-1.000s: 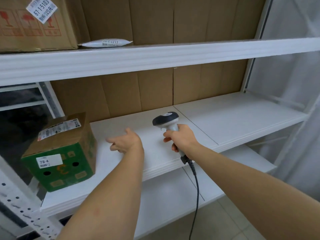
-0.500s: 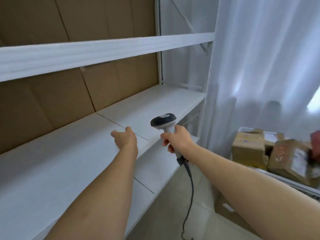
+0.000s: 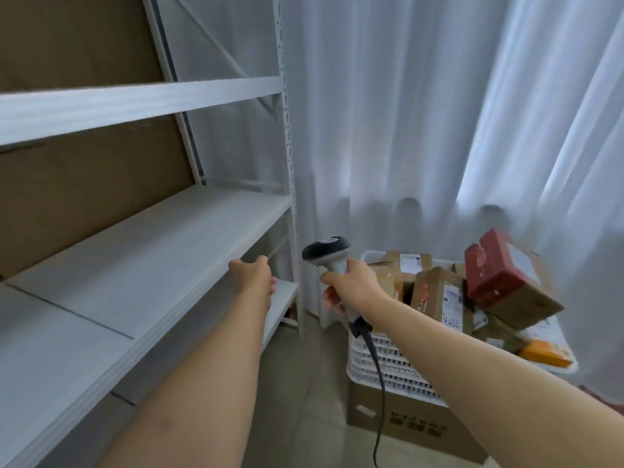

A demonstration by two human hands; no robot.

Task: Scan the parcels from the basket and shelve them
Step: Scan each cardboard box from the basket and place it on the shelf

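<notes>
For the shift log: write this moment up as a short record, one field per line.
left hand: left hand holds nothing, out over the shelf edge
right hand: right hand grips the scanner, cord hanging down
basket: white basket piled with parcels, resting on a cardboard box
top parcel: red box, tilted
backdrop: white curtain

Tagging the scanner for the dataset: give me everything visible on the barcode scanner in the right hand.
The barcode scanner is a handheld, pistol-shaped unit that looks like plastic: a dark rounded head with a pale patch on top, over a light grey handle. It stands roughly upright, head pointing left toward the shelf. The right hand has its grip round the handle, covering most of it. A black cable leaves the handle's base and hangs down past the white basket. Nothing else touches it.
</notes>
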